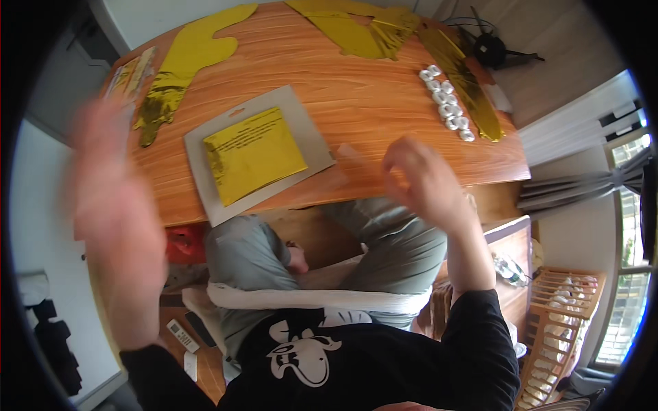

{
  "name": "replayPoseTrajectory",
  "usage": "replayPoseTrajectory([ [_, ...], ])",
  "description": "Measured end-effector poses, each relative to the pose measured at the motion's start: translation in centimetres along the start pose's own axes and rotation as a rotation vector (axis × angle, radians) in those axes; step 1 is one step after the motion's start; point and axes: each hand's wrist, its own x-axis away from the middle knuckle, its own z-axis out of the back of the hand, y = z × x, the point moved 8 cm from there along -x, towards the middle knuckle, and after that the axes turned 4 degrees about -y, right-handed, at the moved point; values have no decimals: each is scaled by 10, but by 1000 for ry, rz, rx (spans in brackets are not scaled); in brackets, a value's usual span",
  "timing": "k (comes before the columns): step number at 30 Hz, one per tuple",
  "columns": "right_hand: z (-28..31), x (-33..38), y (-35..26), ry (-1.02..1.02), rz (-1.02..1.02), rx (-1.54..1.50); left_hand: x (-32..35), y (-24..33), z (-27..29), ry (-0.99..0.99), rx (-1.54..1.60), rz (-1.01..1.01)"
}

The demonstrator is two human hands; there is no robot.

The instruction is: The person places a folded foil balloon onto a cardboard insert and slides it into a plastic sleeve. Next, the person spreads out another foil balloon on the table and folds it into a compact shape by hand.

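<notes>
My left hand (113, 185) is raised over the table's left side, so smeared by motion that its fingers do not show clearly. My right hand (426, 181) hovers above the front edge, right of the middle, with thumb and fingers curled together. Whether anything is pinched in it I cannot make out. Between the hands, a grey card (312, 130) with a hang hole lies at an angle. On it rests a folded gold foil sheet (257, 154) with dark print. A faint clear plastic piece (351, 155) is near my right fingers.
Flat gold foil shapes (199, 51) lie on the wooden table (329, 89) at far left, with another foil (356, 31) at the back. A long foil piece (469, 85) lies right, beside several white rolls (445, 98). A black stand (490, 48) stands beyond.
</notes>
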Motion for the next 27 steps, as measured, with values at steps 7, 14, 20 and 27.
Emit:
replayPoseTrajectory([
  [7,-37,-8,-53,-23,-14,216,8,-80,-83,-473,-255,84],
  [14,-46,-20,-57,52,-170,564,25,-77,-100,-531,-367,104],
  [20,-62,-33,-58,218,-372,511,22,-68,-105,-513,-339,161],
  [27,-52,-10,-66,391,-361,278,28,-73,-103,-451,-348,128],
])
